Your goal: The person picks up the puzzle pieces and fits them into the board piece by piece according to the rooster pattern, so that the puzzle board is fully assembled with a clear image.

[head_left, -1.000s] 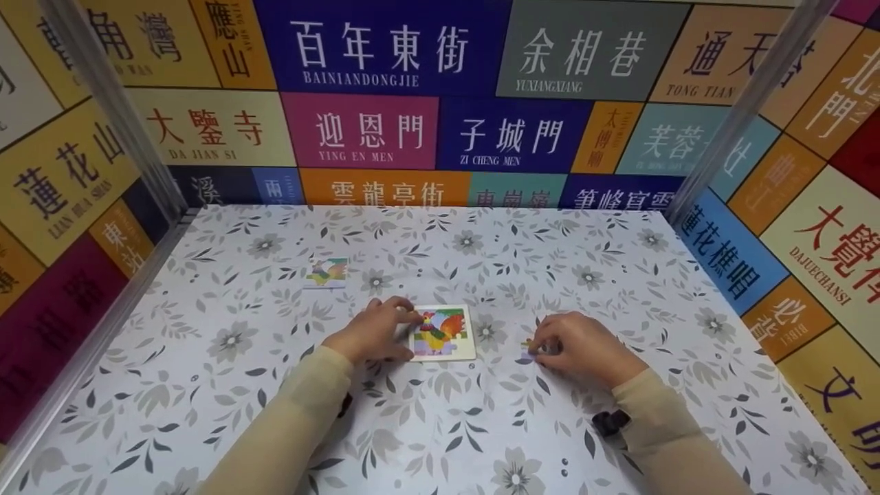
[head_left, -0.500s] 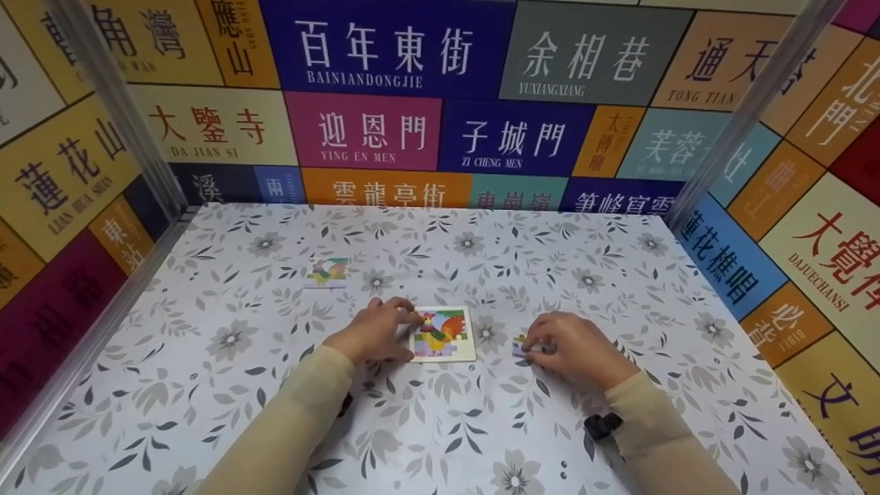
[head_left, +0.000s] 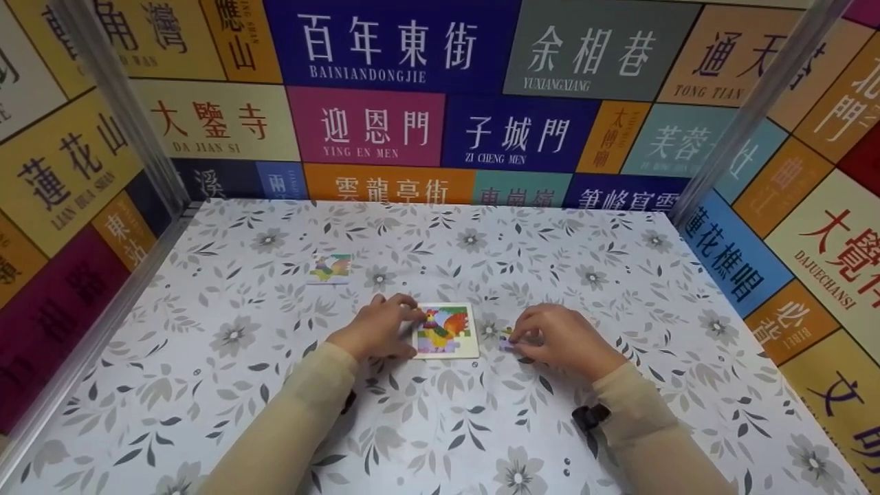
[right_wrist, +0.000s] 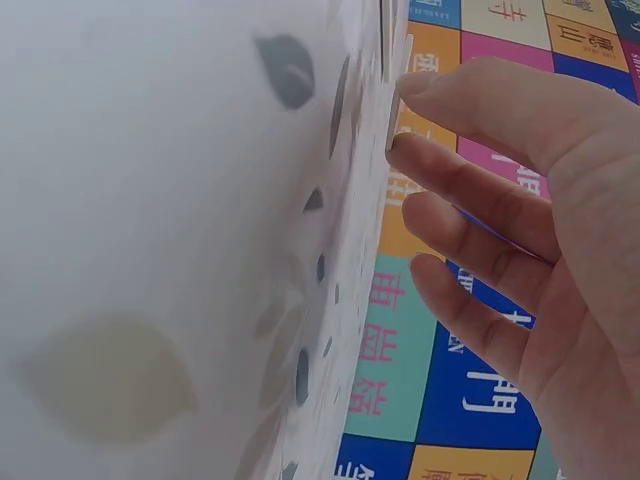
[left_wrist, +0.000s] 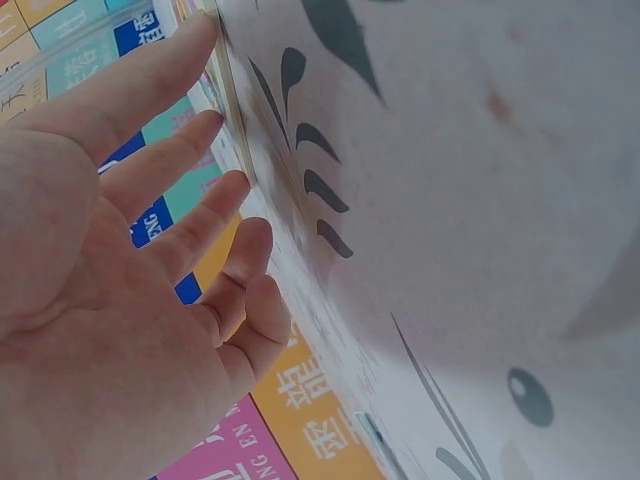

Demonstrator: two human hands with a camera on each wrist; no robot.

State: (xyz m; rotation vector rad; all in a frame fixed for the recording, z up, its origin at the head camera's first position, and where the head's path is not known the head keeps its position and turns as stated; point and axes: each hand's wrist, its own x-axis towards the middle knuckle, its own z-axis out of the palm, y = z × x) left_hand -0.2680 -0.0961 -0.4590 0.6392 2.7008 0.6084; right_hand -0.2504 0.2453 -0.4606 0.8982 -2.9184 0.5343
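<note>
In the head view, a small jigsaw puzzle in a cream frame (head_left: 473, 345) lies on the table, its pieces forming a rooster, with a bare cream patch at the lower right. My left hand (head_left: 378, 328) rests at its left edge. Thumb and fingertips touch the frame's side, and the fingers (left_wrist: 150, 165) look relaxed in the left wrist view. Just right of the puzzle, my right hand (head_left: 567, 340) pinches a small purple and green puzzle piece (head_left: 506, 341) between thumb and index finger. The right wrist view shows that piece edge-on as a thin sliver (right_wrist: 394, 110).
Farther back on the left lies a small rooster picture (head_left: 330, 268), partly jigsaw-edged. The table has a white flowered cover (head_left: 440, 426). Panels with coloured signs (head_left: 385, 51) and clear posts (head_left: 749, 103) bound its back and sides.
My right hand has slid left with the puzzle piece, bringing it closer to the framed puzzle. The left hand has stayed at the frame's left edge.
</note>
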